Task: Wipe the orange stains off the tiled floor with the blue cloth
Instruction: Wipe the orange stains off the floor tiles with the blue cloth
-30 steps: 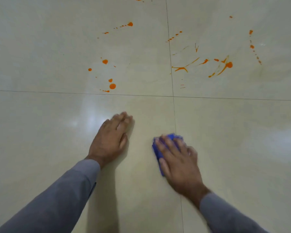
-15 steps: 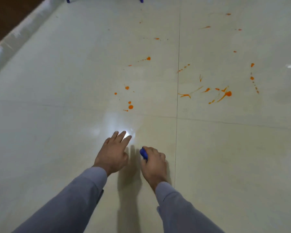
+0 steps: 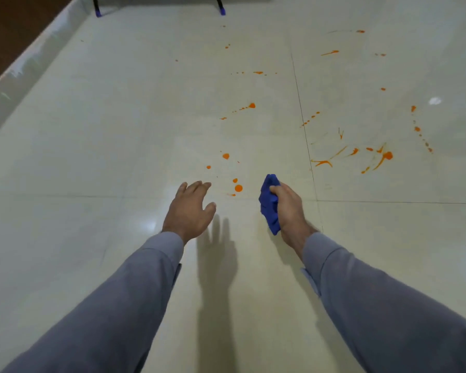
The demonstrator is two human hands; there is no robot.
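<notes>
My right hand (image 3: pixel 289 211) grips the bunched blue cloth (image 3: pixel 269 204) above the cream tiled floor (image 3: pixel 105 157). My left hand (image 3: pixel 190 210) hovers beside it with fingers relaxed and holds nothing. Round orange drops (image 3: pixel 238 188) lie between the two hands, just ahead of the fingertips. A larger group of orange streaks and blobs (image 3: pixel 382 158) spreads on the tile to the right. Smaller orange specks (image 3: pixel 251 105) trail further away across the floor.
A raised pale skirting edge (image 3: pixel 30 63) runs along the left, with dark flooring beyond it. Two black legs with blue feet (image 3: pixel 222 11) stand at the far end. Tile joints cross near my hands.
Both hands have lifted off the floor and moved forward toward the stains. The right hand went from pressing the cloth flat to gripping it bunched. The view has risen and widened.
</notes>
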